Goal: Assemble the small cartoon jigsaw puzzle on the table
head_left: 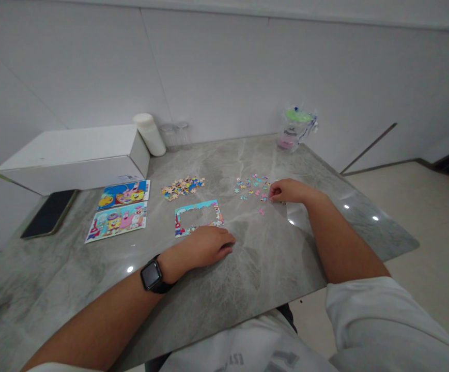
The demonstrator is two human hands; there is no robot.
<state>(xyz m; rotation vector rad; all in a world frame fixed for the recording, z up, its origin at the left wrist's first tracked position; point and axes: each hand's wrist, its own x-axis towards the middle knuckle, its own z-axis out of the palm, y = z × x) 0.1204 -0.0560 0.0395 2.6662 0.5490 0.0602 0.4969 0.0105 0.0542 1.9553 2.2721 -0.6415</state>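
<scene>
"Firstly, how do the hands stand?"

"Apart. The left hand [208, 245] lies slack, back up, on the worktop [271, 258], apparently just resting. The right hand [286, 191] is at the scattered pieces [263, 196], fingers curled in; whether they pinch one, I cannot tell."

"And the layout?"

"Loose pieces appear spread thin for easy sorting; the heaped pieces [183, 187] sit separately, behind the puzzle border [198, 206]. Two picture cards [118, 222] lie face up, presumably for reference (the phone [49, 214] beside them is dark)."

"Obstructions?"

"The left hand masks the border's lower edge. The white box [73, 160] and plastic bag [296, 129] stand well apart."
</scene>
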